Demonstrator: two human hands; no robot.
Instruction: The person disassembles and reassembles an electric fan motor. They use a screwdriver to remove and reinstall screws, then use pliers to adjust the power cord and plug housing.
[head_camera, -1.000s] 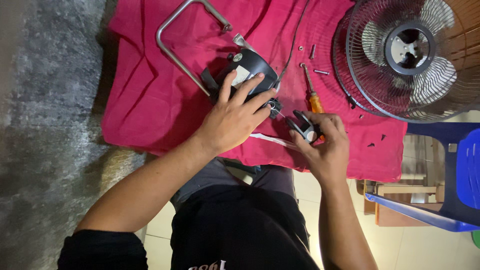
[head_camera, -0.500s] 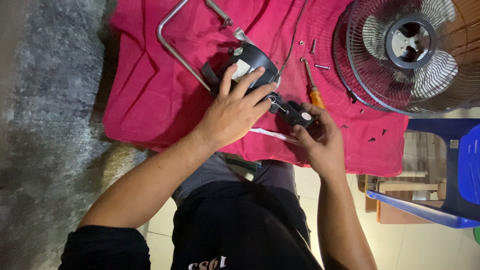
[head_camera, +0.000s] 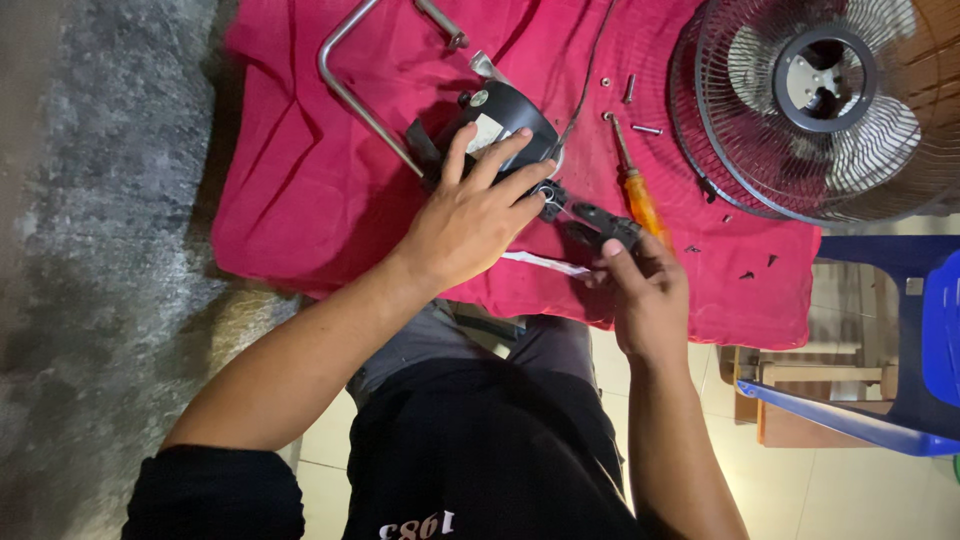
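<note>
While your left hand (head_camera: 470, 215) presses the heavy, rigid motor (head_camera: 500, 125), your right hand (head_camera: 645, 290) grips black pliers (head_camera: 595, 220) at four o'clock; hold its casing.

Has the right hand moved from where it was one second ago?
Yes. The right hand with its small black part has moved slightly nearer the black motor, judged against the orange-handled screwdriver lying beside it.

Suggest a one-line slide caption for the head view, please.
Left hand steadies a black motor on red cloth; right hand grips a small black part.
</note>
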